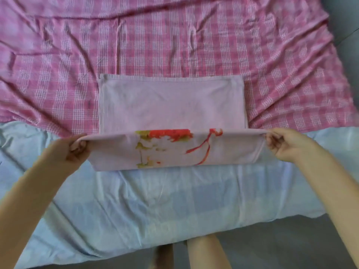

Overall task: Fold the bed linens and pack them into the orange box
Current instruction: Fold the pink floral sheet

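Observation:
A pale pink pillowcase (171, 101) lies on the bed, its far half flat and its near part lifted and turned over, showing a red and green print. My left hand (73, 150) grips the lifted edge at its left corner. My right hand (285, 142) pinches the same edge at the right corner. The cloth is stretched taut between both hands. The orange box is not in view.
A pink checked sheet (174, 35) lies crumpled across the far part of the bed. A light blue sheet (155, 200) covers the near part. Grey floor (291, 245) shows below the bed's front edge, with my legs (206, 251) there.

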